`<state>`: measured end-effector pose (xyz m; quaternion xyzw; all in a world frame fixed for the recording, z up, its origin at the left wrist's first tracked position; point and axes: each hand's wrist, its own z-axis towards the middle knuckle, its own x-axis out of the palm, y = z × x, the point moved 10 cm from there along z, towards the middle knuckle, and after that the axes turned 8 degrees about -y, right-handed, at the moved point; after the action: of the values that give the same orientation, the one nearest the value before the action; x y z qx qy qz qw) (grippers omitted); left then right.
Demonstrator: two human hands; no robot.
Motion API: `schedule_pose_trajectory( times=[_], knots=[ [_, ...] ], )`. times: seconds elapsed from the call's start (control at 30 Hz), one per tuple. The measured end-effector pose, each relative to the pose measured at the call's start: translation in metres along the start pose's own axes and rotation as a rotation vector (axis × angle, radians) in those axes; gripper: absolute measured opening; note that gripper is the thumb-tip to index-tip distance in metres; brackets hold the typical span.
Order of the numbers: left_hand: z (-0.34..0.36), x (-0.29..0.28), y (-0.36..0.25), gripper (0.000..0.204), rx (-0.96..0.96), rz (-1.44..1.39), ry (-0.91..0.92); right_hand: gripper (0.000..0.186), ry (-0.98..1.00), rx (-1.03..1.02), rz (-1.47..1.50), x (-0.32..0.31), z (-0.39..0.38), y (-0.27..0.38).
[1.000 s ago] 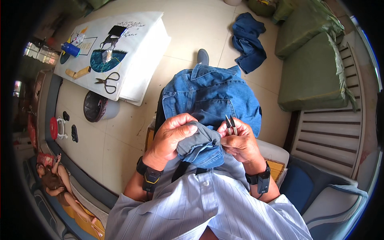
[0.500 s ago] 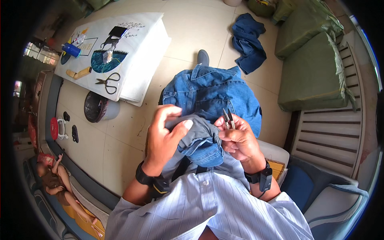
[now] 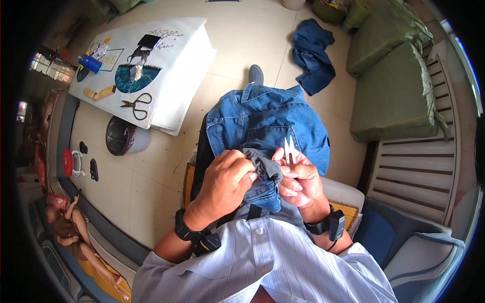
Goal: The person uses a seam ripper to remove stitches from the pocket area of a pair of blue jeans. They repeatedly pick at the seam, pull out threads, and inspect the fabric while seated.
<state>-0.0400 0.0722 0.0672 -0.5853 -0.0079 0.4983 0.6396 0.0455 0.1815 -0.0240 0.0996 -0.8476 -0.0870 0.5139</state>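
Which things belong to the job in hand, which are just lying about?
In the job:
- blue denim garment
- grey cloth, in left hand
- small snips, in right hand

Likely just lying about:
- scissors, blue cylinder, on white table
- waste bin
- second denim piece

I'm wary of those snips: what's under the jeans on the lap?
A dark shoe shows beyond the jeans, and something black, unclear what, at their left edge. Whatever else lies beneath is covered and cannot be seen.
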Motion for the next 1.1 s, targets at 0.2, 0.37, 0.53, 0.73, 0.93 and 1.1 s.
schedule_pose_trajectory(
  times=[0.2, 0.37, 0.53, 0.73, 0.93, 1.1],
  knots=[
    [-0.01, -0.004, 0.014, 0.013, -0.124, -0.164, -0.115, 0.02, -0.153, -0.173, -0.313, -0.003, -0.01, 0.023],
    [-0.004, -0.005, -0.002, 0.011, -0.042, -0.141, -0.165, 0.025, -0.331, -0.392, -1.051, 0.019, -0.034, 0.043],
    [-0.001, -0.001, -0.027, 0.01, 0.126, -0.126, -0.095, 0.018, -0.277, -0.334, -1.147, 0.008, -0.026, 0.031],
    [-0.012, -0.01, -0.015, 0.013, 0.066, -0.168, -0.168, 0.024, -0.336, -0.176, -0.31, -0.021, -0.021, 0.016],
    [-0.024, -0.009, 0.01, 0.014, -0.048, -0.145, -0.145, 0.018, -0.193, -0.1, -0.136, -0.012, -0.019, 0.009],
    [-0.03, 0.005, 0.033, 0.012, -0.161, -0.233, -0.094, 0.016, -0.118, -0.042, -0.054, -0.007, -0.014, -0.002]
  ],
)
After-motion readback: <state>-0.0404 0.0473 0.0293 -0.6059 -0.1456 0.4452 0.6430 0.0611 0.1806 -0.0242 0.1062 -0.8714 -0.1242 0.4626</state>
